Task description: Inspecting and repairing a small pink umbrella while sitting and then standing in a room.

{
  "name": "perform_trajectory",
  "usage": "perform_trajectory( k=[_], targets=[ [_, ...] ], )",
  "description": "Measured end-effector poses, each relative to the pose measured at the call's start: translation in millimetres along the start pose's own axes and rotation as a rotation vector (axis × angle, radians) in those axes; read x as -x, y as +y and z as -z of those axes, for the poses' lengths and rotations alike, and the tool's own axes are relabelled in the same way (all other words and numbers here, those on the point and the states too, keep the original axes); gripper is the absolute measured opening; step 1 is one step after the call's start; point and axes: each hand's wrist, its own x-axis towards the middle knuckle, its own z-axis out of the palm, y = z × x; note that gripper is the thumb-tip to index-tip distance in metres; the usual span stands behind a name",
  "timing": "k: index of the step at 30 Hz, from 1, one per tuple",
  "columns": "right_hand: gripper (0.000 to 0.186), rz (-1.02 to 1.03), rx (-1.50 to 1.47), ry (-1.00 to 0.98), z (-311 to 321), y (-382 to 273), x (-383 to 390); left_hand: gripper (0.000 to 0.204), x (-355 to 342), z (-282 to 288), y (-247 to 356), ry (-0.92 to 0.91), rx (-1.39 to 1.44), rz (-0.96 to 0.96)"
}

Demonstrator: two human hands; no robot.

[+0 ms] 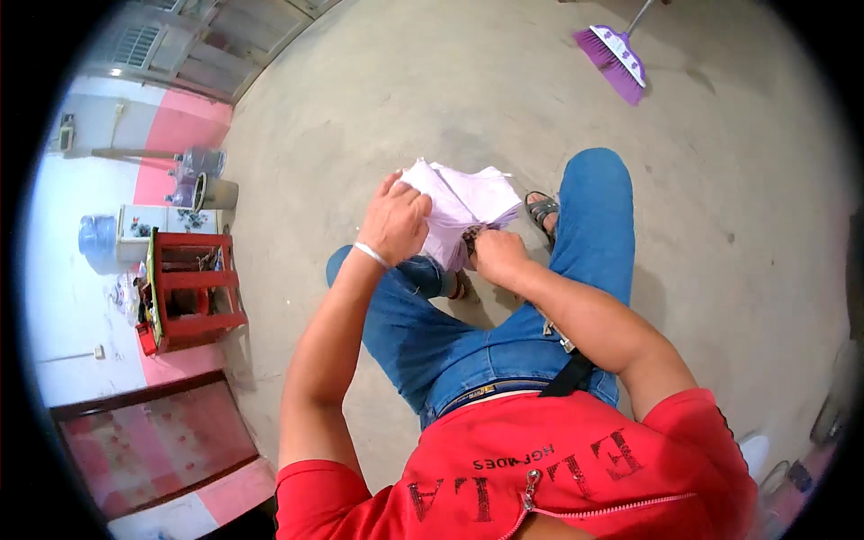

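A pale lilac-pink bundle of folded, layered material (463,193), cloth or paper, hangs between my knees. My left hand (396,216), with a white band at the wrist, has its fingers curled on the bundle's upper left edge. My right hand (497,256) is closed at the lower middle of the bundle, where a small dark speckled piece (471,238) shows beside the fingers and the folds gather. Whether that piece is part of the bundle I cannot tell.
My legs in blue jeans (589,216) and sandalled feet (540,207) surround the hands. A red wooden stand (193,328) with clutter, water jugs (99,236) and a bucket (216,193) line the left wall. A purple broom (612,63) lies on the concrete floor (720,225) at upper right.
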Motion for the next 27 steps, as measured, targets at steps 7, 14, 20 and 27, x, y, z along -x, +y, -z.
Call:
perform_trajectory(
  k=[7,14,20,27],
  targets=[
    [0.03,-0.009,0.033,-0.011,5.8,-2.6,0.0,0.008,56.2,-22.9,20.3,-0.526,0.102,0.283],
    [0.022,0.083,0.018,-0.012,4.2,-9.5,5.9,0.011,8.8,-32.1,52.0,0.395,0.592,0.632],
    [0.023,0.024,0.036,0.023,8.5,-6.1,3.3,0.044,39.6,-92.8,46.7,0.232,-0.117,0.514],
    [0.024,-0.005,0.036,0.077,19.0,-4.3,-0.8,0.043,77.5,-106.2,60.0,-0.247,0.935,1.033]
  ],
)
